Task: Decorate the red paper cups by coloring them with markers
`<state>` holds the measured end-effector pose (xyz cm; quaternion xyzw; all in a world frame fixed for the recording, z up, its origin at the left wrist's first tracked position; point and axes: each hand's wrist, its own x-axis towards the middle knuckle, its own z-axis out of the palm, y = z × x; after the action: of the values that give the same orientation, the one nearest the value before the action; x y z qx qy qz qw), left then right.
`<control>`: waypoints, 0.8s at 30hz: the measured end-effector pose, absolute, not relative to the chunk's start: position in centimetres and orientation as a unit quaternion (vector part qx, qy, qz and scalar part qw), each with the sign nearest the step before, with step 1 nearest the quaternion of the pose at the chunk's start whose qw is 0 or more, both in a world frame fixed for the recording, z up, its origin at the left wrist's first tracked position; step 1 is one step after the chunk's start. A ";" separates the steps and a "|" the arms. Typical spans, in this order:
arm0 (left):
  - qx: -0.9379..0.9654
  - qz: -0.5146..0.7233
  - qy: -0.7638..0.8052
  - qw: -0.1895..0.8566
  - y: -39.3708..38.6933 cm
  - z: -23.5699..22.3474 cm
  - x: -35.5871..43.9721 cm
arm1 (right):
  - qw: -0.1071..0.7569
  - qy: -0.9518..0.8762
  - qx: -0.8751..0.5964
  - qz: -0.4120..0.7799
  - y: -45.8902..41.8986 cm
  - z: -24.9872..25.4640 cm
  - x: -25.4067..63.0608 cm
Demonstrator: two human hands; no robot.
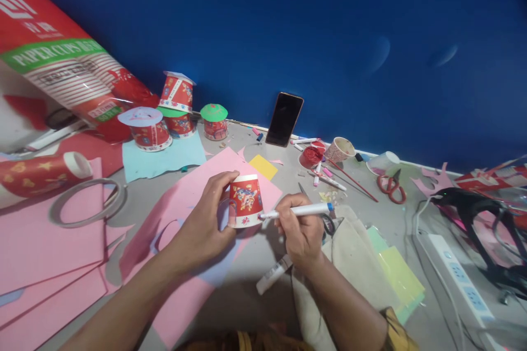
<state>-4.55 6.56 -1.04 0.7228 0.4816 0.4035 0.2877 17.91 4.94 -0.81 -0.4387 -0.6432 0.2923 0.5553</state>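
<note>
My left hand [206, 219] grips a small red patterned paper cup [245, 201], held upside down on a pink paper sheet [193, 186]. My right hand [298, 230] is closed round a white marker [302, 210] with a blue end. The marker's tip touches the cup's lower rim on its right side. Both forearms reach in from the bottom edge.
Decorated cups with paper lids [148, 129] stand at the back left beside a paper-cup pack [61, 74]. A phone [284, 119] leans on the blue wall. Red scissors [391, 185], markers, a tape roll [88, 203], a glue stick [274, 274] and a power strip [455, 274] lie around.
</note>
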 end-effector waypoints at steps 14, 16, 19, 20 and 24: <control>0.707 0.408 0.485 0.313 6.6 -1.1 -4.6 | 0.552 -0.639 -0.438 0.309 5.0 -0.5 17.8; 0.707 0.409 0.484 0.313 6.6 -1.1 -4.6 | 0.548 -0.644 -0.434 0.310 4.9 -0.5 17.9; 0.712 0.414 0.477 0.306 6.6 -1.1 -4.6 | 0.547 -0.644 -0.431 0.315 4.9 -0.5 17.8; 0.714 0.416 0.474 0.304 6.6 -1.1 -4.6 | 0.548 -0.643 -0.430 0.318 4.9 -0.5 17.8; 0.718 0.425 0.465 0.297 6.6 -1.2 -4.6 | 0.550 -0.640 -0.434 0.315 5.1 -0.3 17.7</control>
<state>-4.64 6.60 -1.16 0.7176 0.4650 0.4247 0.2973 17.67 5.08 -0.31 -0.4341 -0.6399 0.3148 0.5504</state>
